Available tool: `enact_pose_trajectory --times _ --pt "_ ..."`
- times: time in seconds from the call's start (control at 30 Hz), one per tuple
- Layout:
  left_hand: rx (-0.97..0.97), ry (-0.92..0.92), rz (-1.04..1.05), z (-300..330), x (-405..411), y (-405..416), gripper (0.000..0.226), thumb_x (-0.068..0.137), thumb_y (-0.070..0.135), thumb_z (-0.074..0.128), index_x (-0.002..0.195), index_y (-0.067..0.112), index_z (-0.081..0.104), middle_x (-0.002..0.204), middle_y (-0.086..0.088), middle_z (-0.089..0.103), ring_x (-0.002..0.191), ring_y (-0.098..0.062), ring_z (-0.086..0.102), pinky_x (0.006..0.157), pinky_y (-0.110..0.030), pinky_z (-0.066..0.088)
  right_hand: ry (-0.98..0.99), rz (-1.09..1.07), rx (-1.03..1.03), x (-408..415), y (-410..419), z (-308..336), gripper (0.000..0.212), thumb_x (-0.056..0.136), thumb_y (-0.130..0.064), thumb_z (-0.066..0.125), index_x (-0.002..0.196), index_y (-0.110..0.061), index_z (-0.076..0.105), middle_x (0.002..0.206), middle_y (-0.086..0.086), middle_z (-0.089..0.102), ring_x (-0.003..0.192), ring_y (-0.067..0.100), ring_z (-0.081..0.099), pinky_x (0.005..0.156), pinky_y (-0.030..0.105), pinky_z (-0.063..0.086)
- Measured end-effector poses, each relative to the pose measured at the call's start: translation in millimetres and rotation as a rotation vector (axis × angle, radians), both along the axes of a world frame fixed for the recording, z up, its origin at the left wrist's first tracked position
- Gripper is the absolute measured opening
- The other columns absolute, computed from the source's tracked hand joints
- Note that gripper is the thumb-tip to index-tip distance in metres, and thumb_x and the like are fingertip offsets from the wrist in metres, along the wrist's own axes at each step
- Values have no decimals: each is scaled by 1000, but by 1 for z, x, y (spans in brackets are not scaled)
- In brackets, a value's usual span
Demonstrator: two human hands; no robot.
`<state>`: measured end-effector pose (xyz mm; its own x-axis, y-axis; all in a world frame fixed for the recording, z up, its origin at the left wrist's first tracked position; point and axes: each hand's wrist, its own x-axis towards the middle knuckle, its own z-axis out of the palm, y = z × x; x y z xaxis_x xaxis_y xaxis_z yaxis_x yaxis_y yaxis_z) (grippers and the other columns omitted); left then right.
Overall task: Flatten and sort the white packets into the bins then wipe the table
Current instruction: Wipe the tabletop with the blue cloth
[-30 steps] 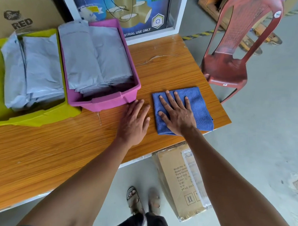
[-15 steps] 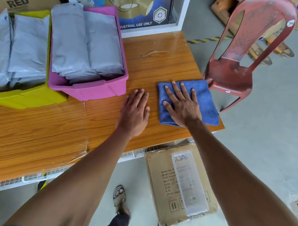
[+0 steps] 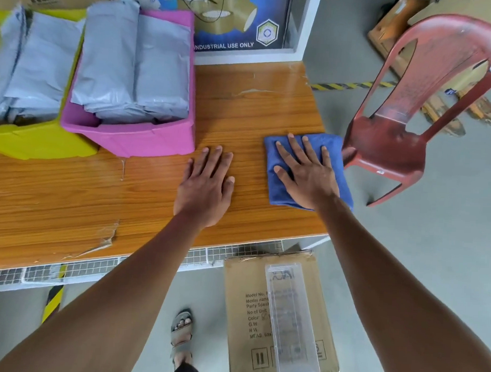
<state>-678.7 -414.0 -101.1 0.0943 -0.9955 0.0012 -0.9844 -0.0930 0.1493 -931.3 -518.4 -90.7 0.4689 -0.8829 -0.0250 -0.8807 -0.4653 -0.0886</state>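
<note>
The blue cloth (image 3: 333, 150) is pressed flat on the wooden bench (image 3: 256, 102) by the right hand (image 3: 306, 174), whose fingers (image 3: 292, 151) are kept straight and spread over it; nothing is gripped. The cloth is found to the right of the pink bin (image 3: 145, 142), well apart from it, at the right edge of the bench, with one corner over that edge. The left hand (image 3: 208, 184) is laid palm down on the bare wood between the pink bin and the cloth, its fingers also straight and holding nothing. The white packets (image 3: 131, 65) are stacked inside the pink bin, and more of them are seen in the yellow bin (image 3: 43, 143), which is touching the pink bin on its left side. The sorting therefore seems finished, and the wiping is judged to be the step in hand. For a good wipe, even pressure should be kept through the whole palm, so that the cloth is not bunched, and long overlapping strokes should be made from the bench edge toward the pink bin. The left hand may be used as a support, but it should be lifted before the cloth is brought to that place.
</note>
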Motion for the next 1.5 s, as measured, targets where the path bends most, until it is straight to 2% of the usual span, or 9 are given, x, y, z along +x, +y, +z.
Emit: enact_pose_trajectory --times 0.2,0.47,0.7,0.97,1.2,1.4,1.5 --pt "57 9 7 9 -1 -1 65 108 59 8 168 35 2 177 8 -7 162 -18 -11 131 -49 0 3 8 -27 -12 76 -6 67 106 -67 17 166 -38 13 175 -6 4 161 24 5 125 64 9" --pt "34 1 -11 6 2 -3 63 109 59 11 168 38 4 177 8 -4 163 -19 -7 131 -50 4 12 0 20 7 -29 3 70 101 -70 5 165 -42 6 175 -10 -1 161 22 2 125 65 6" --pt "43 20 -3 11 0 -3 63 109 59 11 168 38 7 177 7 -2 163 -19 -6 131 -51 6 31 49 -30 -13 58 -6 67 105 -68 17 166 -38 12 175 -6 5 161 24 6 124 66 11" --pt "12 5 -10 6 1 -2 63 109 60 12 168 38 8 177 7 1 163 -20 -4 131 -51 7 15 -1 13 12 -26 2 69 103 -70 7 165 -41 3 175 -9 -1 161 23 1 125 66 6" --pt "37 21 -1 9 -1 -2 64 108 62 9 168 39 5 177 9 -3 163 -17 -8 131 -50 4 21 14 -6 -12 69 -6 69 104 -71 17 165 -41 6 175 -8 0 161 21 1 126 64 5" --pt "23 1 -9 4 1 -3 64 108 62 8 167 40 3 177 9 -3 163 -19 -6 131 -50 5 1 -6 31 0 -14 -1 69 102 -74 10 164 -45 2 174 -12 -4 161 20 -2 125 65 3" --pt "18 7 -7 4 1 -3 63 108 62 11 167 40 5 177 9 -1 163 -19 -5 131 -51 6 0 -19 9 2 -10 -3 70 102 -73 10 165 -43 3 175 -10 -3 161 21 -1 126 64 2"
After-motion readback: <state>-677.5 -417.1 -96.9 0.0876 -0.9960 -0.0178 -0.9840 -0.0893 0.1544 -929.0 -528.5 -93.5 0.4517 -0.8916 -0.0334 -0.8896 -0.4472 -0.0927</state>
